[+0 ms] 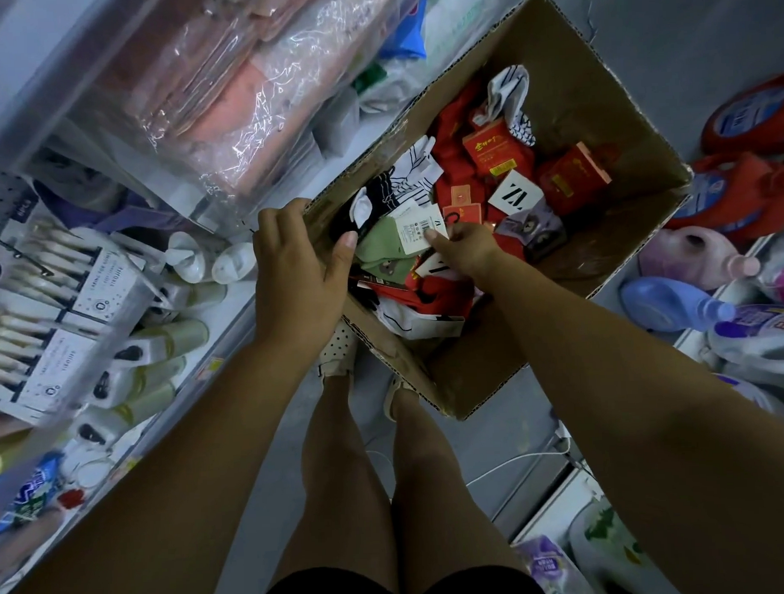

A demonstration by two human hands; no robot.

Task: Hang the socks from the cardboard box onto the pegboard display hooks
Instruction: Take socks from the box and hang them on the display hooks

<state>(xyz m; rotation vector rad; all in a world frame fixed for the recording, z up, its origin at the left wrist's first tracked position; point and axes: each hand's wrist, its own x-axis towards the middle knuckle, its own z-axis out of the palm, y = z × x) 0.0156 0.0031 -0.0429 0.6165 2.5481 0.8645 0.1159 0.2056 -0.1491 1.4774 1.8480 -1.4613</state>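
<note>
The white card header of a green sock pair is being touched by one fingertip of the right hand. The remaining fingers are being hidden beneath the hand, so whether the card is already being pinched cannot be told. Just left of that contact, the near rim of the cardboard box is being clasped by the left hand, fingers curled outside and thumb inside. Around the contact, red socks and striped ones are lying heaped in the box.

The pair is being judged light, soft and floppy. Only the card is being taken as stiff, so hold is best being taken there, clear of its hanging hole. Neighbouring pairs may be getting dragged along.

Far left of the grip, a corner of the pegboard is being cut off by the frame edge. Its hooks are hard to make out, and the card's hole is not being seen.
</note>
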